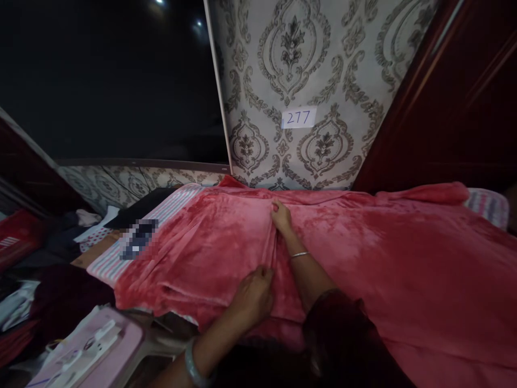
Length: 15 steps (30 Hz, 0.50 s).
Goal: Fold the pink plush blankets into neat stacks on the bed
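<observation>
Foremost: left hand [253, 293], pale green bangle [193, 366] at the wrist; its grip was pressed together, pinching a fold of red plush fabric [404, 258]. Beyond it, right hand [281, 216], silver bangle [299, 254] at the wrist, dark sleeve [347, 334] on the arm; its grip pinched the same fabric farther up, toward the wall. A narrow crease ran between the two hands. The fabric lay directly beneath both grips and spread to either side, the wider expanse to the right; its left portion was laid in uneven folds.

Table, one, under the fabric: striped cover [103, 264] in white, pink and blue, showing at the left end and at the far right corner. On the left end, beside the fabric, lay one dark item [139, 238], pixelated, identity not legible.

Lower left, apart from the table: pink surface [131, 337] bearing a white strip-shaped article [95, 350]. Past it, dark cloth [72, 296] in a heap, and a red item [18, 240] at the left edge.

Rear: grey-and-white patterned wallpaper [293, 48]; paper label [299, 117] on it, handwritten "277"; large black screen [113, 81] at left; dark red panel [452, 108], glossy, at right.
</observation>
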### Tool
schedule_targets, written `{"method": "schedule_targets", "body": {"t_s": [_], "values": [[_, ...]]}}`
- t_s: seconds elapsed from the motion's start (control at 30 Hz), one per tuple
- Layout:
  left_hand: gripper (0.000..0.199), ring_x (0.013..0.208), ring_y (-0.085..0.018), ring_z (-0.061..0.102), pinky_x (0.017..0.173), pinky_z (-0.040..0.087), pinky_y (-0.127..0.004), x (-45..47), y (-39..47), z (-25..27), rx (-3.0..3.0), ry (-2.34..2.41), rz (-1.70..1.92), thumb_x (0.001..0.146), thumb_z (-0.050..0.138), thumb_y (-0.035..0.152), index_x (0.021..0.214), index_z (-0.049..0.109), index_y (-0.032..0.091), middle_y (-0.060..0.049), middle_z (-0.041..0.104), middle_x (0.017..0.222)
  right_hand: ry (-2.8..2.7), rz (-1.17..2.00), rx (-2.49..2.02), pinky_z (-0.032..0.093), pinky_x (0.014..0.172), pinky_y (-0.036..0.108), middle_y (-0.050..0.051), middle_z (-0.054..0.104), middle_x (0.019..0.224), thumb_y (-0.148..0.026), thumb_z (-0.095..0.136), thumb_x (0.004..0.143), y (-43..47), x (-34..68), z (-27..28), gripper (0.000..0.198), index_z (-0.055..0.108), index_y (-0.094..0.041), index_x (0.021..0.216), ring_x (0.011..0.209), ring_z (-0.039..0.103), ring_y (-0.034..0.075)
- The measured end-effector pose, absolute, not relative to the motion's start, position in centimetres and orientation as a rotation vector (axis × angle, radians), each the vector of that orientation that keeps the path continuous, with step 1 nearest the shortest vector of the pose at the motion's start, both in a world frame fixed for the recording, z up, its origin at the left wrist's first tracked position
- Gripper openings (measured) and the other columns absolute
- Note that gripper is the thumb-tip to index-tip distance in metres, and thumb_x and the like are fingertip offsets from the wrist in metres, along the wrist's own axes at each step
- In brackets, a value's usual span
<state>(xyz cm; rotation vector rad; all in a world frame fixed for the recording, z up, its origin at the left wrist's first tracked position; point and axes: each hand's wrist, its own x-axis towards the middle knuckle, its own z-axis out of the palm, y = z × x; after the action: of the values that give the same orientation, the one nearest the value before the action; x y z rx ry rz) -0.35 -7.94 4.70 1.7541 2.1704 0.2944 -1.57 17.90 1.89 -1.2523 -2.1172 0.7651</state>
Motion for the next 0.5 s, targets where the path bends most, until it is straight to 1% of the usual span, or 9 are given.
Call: {"method": "schedule_targets", "body": {"t_s": [0.07,0.13,0.23,0.3,0.4,0.5], "values": [[0.04,0.109,-0.026,0.066,0.096,0.051,-0.038,-0.1,-7.8,4.2,1.776,2.172,0.274,0.087,0.046,0.012,0.124,0.06,0.018,-0.015,0.064,0.121,-2.133,0.756,-1.298,0.049,0.101,0.032,0.01,0.069,0.13,-0.014,0.045,0.083,17.6,-1.0,1.3,0.064,0.056,-0.016,0.146,0.117,0.066,0.023],[0.036,0.108,-0.027,0.066,0.095,0.051,-0.038,-0.2,-7.9,4.1,1.79,2.158,0.309,0.089,0.048,0.016,0.123,0.061,0.017,-0.015,0.064,0.12,-2.156,0.744,-1.315,0.05,0.1,0.032,0.01,0.068,0.131,-0.016,0.046,0.085,17.3,-0.8,1.0,0.064,0.053,-0.017,0.148,0.117,0.066,0.024],[0.034,0.108,-0.026,0.065,0.096,0.051,-0.038,-1.1,-8.3,4.5,1.829,2.067,0.476,0.09,0.052,0.022,0.122,0.063,0.019,-0.012,0.067,0.116,-2.198,0.735,-1.312,0.049,0.1,0.032,0.01,0.066,0.135,-0.019,0.046,0.089,17.1,-0.9,1.1,0.063,0.048,-0.017,0.153,0.119,0.064,0.024],[0.032,0.107,-0.024,0.064,0.096,0.051,-0.037,-1.9,-8.9,4.4,1.863,2.031,0.618,0.093,0.049,0.022,0.121,0.064,0.02,-0.011,0.068,0.113,-2.231,0.734,-1.299,0.048,0.102,0.03,0.01,0.064,0.138,-0.02,0.046,0.091,17.2,-0.8,1.5,0.063,0.046,-0.015,0.154,0.122,0.063,0.023],[0.031,0.107,-0.024,0.063,0.098,0.051,-0.04,-3.6,-10.0,3.6,1.927,2.098,0.755,0.094,0.045,0.019,0.116,0.067,0.02,-0.011,0.069,0.111,-2.266,0.726,-1.295,0.045,0.106,0.03,0.013,0.059,0.144,-0.021,0.047,0.092,17.2,-0.2,1.9,0.067,0.037,-0.01,0.157,0.127,0.059,0.022],[0.034,0.113,-0.025,0.063,0.102,0.051,-0.042,-6.5,-11.0,2.9,2.013,2.146,0.846,0.093,0.043,0.016,0.115,0.069,0.019,-0.012,0.07,0.117,-2.3,0.603,-1.302,0.038,0.115,0.038,0.019,0.045,0.155,-0.025,0.052,0.095,15.8,0.6,2.3,0.07,0.032,-0.009,0.159,0.14,0.047,0.027]]}}
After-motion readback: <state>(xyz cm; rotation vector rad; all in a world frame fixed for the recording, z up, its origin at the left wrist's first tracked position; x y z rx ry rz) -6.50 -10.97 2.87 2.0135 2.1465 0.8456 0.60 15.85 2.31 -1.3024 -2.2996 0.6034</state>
